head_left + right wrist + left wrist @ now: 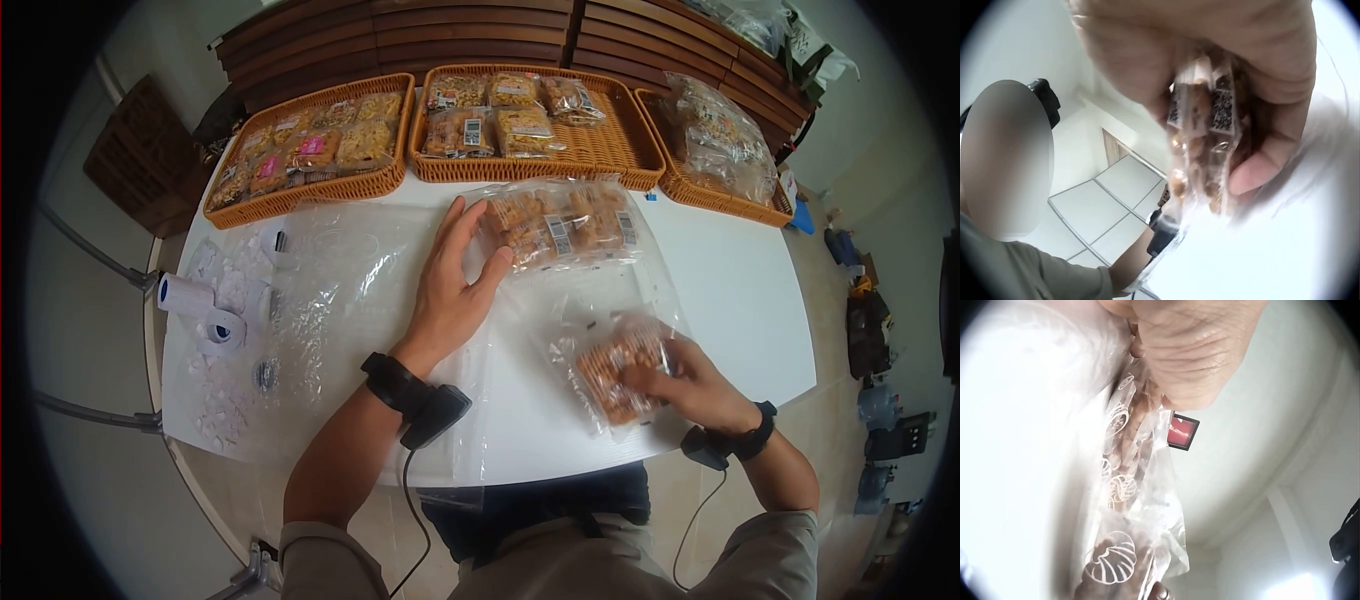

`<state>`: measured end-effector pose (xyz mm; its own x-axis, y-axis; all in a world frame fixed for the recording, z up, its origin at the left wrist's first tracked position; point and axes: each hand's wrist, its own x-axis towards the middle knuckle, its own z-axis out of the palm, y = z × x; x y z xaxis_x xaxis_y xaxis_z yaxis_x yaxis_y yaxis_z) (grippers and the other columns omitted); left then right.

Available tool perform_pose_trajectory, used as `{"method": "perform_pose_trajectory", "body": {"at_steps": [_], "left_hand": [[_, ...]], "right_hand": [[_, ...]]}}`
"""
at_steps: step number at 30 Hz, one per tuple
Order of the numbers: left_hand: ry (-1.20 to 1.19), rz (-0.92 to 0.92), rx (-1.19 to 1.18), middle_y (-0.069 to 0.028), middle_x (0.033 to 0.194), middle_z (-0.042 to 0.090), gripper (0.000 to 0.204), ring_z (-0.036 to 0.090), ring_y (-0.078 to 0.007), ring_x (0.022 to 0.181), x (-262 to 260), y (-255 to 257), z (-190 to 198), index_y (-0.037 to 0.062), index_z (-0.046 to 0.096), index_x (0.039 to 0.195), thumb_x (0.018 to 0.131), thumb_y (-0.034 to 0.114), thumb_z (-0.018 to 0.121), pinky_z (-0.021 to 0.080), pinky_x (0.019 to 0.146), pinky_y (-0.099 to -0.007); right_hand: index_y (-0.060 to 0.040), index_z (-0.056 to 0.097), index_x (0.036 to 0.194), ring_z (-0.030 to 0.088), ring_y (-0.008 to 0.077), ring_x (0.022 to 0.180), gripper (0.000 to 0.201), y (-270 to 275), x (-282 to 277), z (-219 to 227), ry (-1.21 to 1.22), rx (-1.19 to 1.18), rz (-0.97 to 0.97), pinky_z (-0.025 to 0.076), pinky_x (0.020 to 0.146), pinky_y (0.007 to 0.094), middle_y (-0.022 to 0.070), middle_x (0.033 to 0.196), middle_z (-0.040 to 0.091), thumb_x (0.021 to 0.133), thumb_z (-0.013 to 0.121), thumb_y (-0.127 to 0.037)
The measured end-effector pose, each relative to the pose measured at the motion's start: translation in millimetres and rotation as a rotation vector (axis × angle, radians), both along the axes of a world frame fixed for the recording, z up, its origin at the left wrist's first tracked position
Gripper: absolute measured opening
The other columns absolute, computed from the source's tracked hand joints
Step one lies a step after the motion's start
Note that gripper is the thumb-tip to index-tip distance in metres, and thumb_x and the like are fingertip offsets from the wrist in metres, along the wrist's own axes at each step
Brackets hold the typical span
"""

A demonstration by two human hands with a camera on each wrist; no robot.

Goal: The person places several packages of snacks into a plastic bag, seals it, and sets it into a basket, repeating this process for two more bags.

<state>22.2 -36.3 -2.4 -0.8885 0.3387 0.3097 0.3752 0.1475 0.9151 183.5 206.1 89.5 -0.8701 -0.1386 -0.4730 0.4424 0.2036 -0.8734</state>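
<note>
My right hand (695, 385) grips clear snack packets (612, 375) with brown, nutty-looking pieces, near the front right of the table. The right wrist view shows two packets (1200, 131) face to face between thumb and fingers, with speckled code labels. My left hand (455, 285) rests with spread fingers against the left end of a group of similar packets (560, 225) with barcode labels. These lie inside a large clear plastic bag (640, 285) on the table. White shell-like prints mark the clear wrapping (1113, 556) below the left hand in the left wrist view.
Three wicker trays line the back: a left tray (300, 195) full of packets, a middle tray (610, 150) partly filled, and a right tray (720, 200) with bagged packets. Flat clear plastic (350, 300) covers the left table. Label rolls (187, 297) and paper scraps (220, 400) lie beyond.
</note>
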Motion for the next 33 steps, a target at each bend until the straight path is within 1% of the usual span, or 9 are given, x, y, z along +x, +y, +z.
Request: {"method": "perform_pose_trajectory", "body": {"at_steps": [5, 6, 10, 16, 19, 22, 28, 31, 33], "left_hand": [[0.000, -0.011, -0.005, -0.0192, 0.161, 0.024, 0.058, 0.033, -0.0399, 0.143, 0.5, 0.2, 0.5, 0.0029, 0.037, 0.148, 0.098, 0.018, 0.061, 0.030, 0.117, -0.0438], [0.003, -0.013, -0.004, -0.0192, 0.161, 0.023, 0.058, 0.033, -0.0401, 0.143, -0.2, 0.0, -0.1, 0.0029, 0.037, 0.148, 0.098, 0.018, 0.061, 0.030, 0.116, -0.0438], [-0.009, -0.017, 0.003, -0.0194, 0.161, 0.023, 0.058, 0.033, -0.0407, 0.143, -0.2, 0.2, -0.4, 0.0032, 0.037, 0.149, 0.098, 0.019, 0.060, 0.030, 0.116, -0.0439], [-0.007, -0.014, 0.005, -0.0188, 0.161, 0.023, 0.058, 0.034, -0.0409, 0.143, -1.0, 0.3, -1.9, 0.0044, 0.036, 0.149, 0.098, 0.020, 0.060, 0.032, 0.115, -0.0441], [-0.009, -0.012, -0.009, -0.0183, 0.161, 0.023, 0.058, 0.035, -0.0408, 0.143, -0.4, -0.4, -1.4, 0.0052, 0.036, 0.149, 0.099, 0.020, 0.060, 0.033, 0.114, -0.0442], [-0.011, -0.011, -0.002, -0.0178, 0.162, 0.023, 0.058, 0.035, -0.0408, 0.142, -0.8, -0.1, -1.9, 0.0060, 0.036, 0.150, 0.099, 0.021, 0.060, 0.033, 0.114, -0.0442], [0.024, -0.008, 0.000, -0.0175, 0.161, 0.023, 0.058, 0.035, -0.0402, 0.142, -2.0, -0.2, -4.8, 0.0063, 0.037, 0.150, 0.099, 0.022, 0.060, 0.033, 0.114, -0.0448], [0.032, 0.013, -0.016, -0.0251, 0.157, 0.027, 0.057, 0.040, -0.0364, 0.140, -1.6, 0.6, -3.2, 0.0014, 0.040, 0.146, 0.098, 0.024, 0.060, 0.036, 0.113, -0.0408], [0.017, 0.013, -0.024, -0.0250, 0.157, 0.027, 0.057, 0.040, -0.0363, 0.140, -0.4, 0.0, -0.4, 0.0014, 0.040, 0.146, 0.098, 0.024, 0.060, 0.035, 0.113, -0.0407]], "right_hand": [[-0.0051, 0.049, 0.142, 0.062, 0.0180, 0.109, 0.060, 8.5, 11.0, 6.7, 0.020, -0.043, 0.140, 0.048, 0.097, 0.0302, 0.0112, 0.121, 0.065, 0.089, 0.074, -0.022], [-0.0014, 0.051, 0.139, 0.063, 0.0183, 0.108, 0.058, 8.7, 9.5, 12.2, -0.001, 0.044, 0.123, 0.048, 0.097, 0.0307, 0.0120, 0.122, 0.065, 0.090, 0.073, -0.022], [0.0061, 0.050, 0.135, 0.064, 0.0179, 0.107, 0.056, 11.0, 9.7, 11.5, -0.087, 0.016, -0.077, 0.049, 0.096, 0.0305, 0.0137, 0.121, 0.065, 0.093, 0.070, -0.025], [0.0063, 0.042, 0.140, 0.064, 0.0173, 0.108, 0.062, -2.1, 6.4, 9.4, -0.082, -0.050, -0.181, 0.050, 0.097, 0.0303, 0.0134, 0.120, 0.064, 0.095, 0.068, -0.026], [0.0071, 0.041, 0.140, 0.062, 0.0178, 0.111, 0.062, -8.6, -1.6, -3.5, -0.049, -0.235, -0.225, 0.049, 0.099, 0.0314, 0.0139, 0.123, 0.062, 0.095, 0.068, -0.026], [0.0073, 0.042, 0.140, 0.060, 0.0181, 0.115, 0.061, -19.0, -8.0, -14.7, 0.010, -0.273, -0.318, 0.047, 0.101, 0.0319, 0.0139, 0.126, 0.061, 0.096, 0.067, -0.026], [0.0073, 0.044, 0.139, 0.060, 0.0187, 0.116, 0.059, -36.1, -27.8, -19.4, 0.019, -0.292, -0.264, 0.047, 0.101, 0.0318, 0.0134, 0.127, 0.060, 0.097, 0.066, -0.028], [0.0075, 0.048, 0.136, 0.060, 0.0182, 0.114, 0.058, -40.7, -38.1, -20.4, 0.028, -0.274, -0.171, 0.047, 0.101, 0.0315, 0.0133, 0.126, 0.061, 0.098, 0.064, -0.032], [0.0076, 0.049, 0.136, 0.060, 0.0176, 0.112, 0.056, -44.7, -42.4, -20.0, 0.036, -0.258, -0.181, 0.047, 0.099, 0.0307, 0.0134, 0.125, 0.062, 0.099, 0.062, -0.032]]}}
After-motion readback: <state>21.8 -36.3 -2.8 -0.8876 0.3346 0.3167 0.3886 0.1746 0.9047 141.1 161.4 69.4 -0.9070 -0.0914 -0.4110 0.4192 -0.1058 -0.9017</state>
